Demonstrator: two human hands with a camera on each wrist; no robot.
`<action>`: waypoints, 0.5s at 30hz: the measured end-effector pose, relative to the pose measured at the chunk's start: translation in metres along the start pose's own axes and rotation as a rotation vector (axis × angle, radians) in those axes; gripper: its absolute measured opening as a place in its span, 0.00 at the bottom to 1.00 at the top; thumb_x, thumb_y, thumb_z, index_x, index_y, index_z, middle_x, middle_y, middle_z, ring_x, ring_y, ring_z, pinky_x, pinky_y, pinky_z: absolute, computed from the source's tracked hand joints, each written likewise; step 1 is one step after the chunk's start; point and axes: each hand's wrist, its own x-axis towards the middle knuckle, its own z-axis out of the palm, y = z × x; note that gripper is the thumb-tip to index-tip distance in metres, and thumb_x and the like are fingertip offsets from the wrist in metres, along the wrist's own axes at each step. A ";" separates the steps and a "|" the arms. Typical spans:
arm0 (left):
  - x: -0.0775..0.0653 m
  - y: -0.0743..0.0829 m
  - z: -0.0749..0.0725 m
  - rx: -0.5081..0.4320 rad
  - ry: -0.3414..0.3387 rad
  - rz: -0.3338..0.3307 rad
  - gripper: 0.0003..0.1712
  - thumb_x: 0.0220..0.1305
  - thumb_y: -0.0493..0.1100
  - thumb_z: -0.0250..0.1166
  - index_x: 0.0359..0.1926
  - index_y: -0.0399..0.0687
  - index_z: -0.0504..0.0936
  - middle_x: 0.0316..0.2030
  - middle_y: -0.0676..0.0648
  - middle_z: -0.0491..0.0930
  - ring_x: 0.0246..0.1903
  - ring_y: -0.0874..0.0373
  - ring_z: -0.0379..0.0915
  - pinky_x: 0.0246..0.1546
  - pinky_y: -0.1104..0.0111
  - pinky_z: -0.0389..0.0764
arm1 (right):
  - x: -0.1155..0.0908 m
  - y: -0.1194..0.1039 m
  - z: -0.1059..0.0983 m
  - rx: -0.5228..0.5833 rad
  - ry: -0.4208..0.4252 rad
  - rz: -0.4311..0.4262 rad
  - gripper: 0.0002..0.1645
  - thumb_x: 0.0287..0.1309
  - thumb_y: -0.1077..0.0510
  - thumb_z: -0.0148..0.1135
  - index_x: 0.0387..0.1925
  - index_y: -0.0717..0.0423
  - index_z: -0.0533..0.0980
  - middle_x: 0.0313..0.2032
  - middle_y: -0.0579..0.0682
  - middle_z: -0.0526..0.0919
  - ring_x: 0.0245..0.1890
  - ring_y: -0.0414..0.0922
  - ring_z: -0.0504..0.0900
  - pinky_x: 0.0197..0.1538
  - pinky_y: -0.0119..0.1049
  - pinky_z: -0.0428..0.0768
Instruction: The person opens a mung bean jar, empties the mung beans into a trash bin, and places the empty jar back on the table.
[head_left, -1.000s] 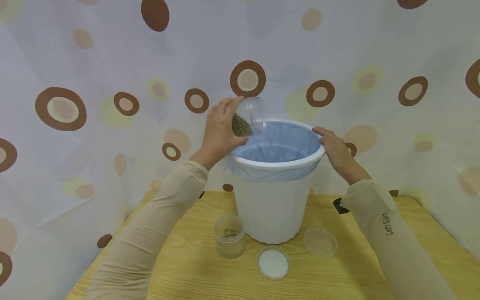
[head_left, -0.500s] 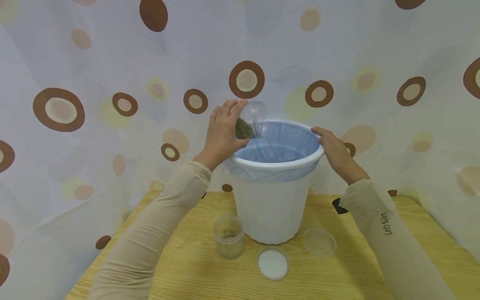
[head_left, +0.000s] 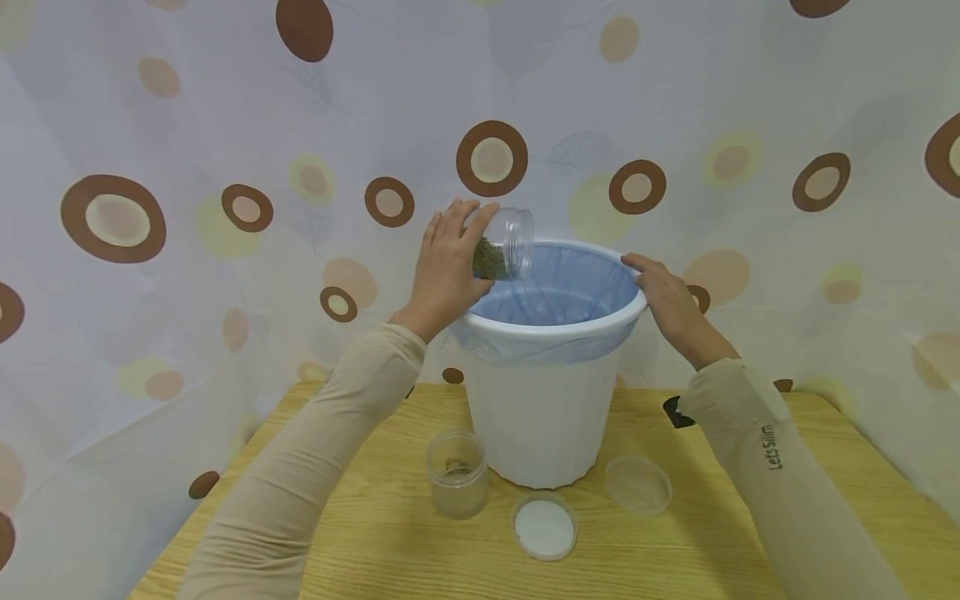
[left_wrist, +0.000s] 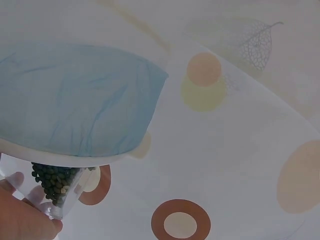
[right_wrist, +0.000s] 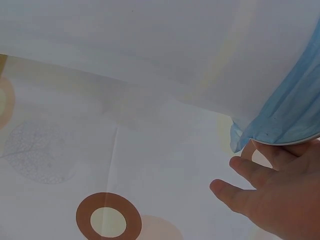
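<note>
My left hand (head_left: 446,267) holds a clear plastic jar (head_left: 520,242) tipped nearly on its side, mouth to the right, above the left part of a bin. Small green beans (head_left: 489,260) lie heaped in its lower side; the left wrist view shows the single beans (left_wrist: 52,182) close up. The white trash bin (head_left: 542,408) stands upright, with a blue liner (head_left: 577,279) folded over its rim. On the right side of that rim my right hand (head_left: 671,304) holds on. In the right wrist view, two fingers (right_wrist: 252,175) stretch out past the bin's outside.
On the wooden table (head_left: 375,533), left of the bin's base, stands an open clear jar (head_left: 459,496) with a little brown matter inside. Before the bin lies a lid with a white disc (head_left: 545,529), and to its right a clear lid (head_left: 639,486). Behind hangs a dotted cloth (head_left: 555,108).
The left hand and its jar have sunk slightly and shifted a little right, the jar's mouth now facing more sideways. The right hand stays on the bin's rim.
</note>
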 end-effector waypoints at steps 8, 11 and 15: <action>-0.001 0.000 0.000 0.015 -0.006 0.003 0.53 0.47 0.43 0.78 0.71 0.52 0.58 0.69 0.43 0.57 0.73 0.49 0.41 0.72 0.61 0.35 | 0.000 0.000 0.000 0.022 -0.007 -0.015 0.33 0.72 0.52 0.25 0.74 0.59 0.49 0.74 0.59 0.47 0.72 0.61 0.45 0.68 0.64 0.47; -0.001 0.000 0.000 0.021 -0.005 0.008 0.53 0.47 0.42 0.78 0.71 0.52 0.58 0.69 0.43 0.57 0.73 0.49 0.41 0.72 0.62 0.35 | 0.000 0.000 0.000 0.022 -0.007 -0.020 0.33 0.72 0.52 0.25 0.74 0.60 0.49 0.74 0.60 0.47 0.72 0.61 0.46 0.68 0.64 0.47; -0.002 0.002 0.000 0.027 -0.012 0.009 0.53 0.48 0.42 0.77 0.71 0.52 0.58 0.69 0.43 0.56 0.73 0.48 0.41 0.72 0.61 0.35 | -0.001 0.000 0.000 0.017 -0.012 -0.009 0.33 0.72 0.52 0.24 0.74 0.59 0.48 0.74 0.60 0.47 0.72 0.62 0.46 0.67 0.65 0.47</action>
